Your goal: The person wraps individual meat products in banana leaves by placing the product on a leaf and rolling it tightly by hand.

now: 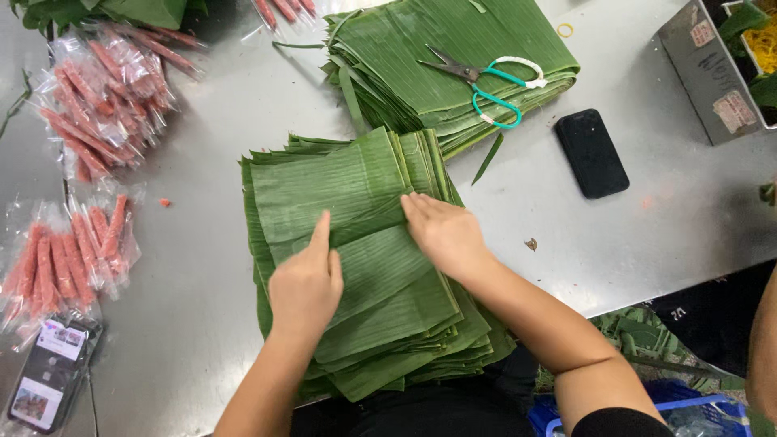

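Both hands lie flat and open, gripping nothing: the left hand (306, 285) points one finger and the right hand (441, 231) presses its palm, pinning the banana-leaf stack (380, 316) beneath them to the tabletop (202, 162).

Bright, even overhead light; soft glare on the grey brushed-metal table (202, 146); faint shadows under both hands; sharp focus, slight edge distortion.

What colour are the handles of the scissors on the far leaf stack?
Teal, one loop wrapped in white; the scissors show clearly in the head view.
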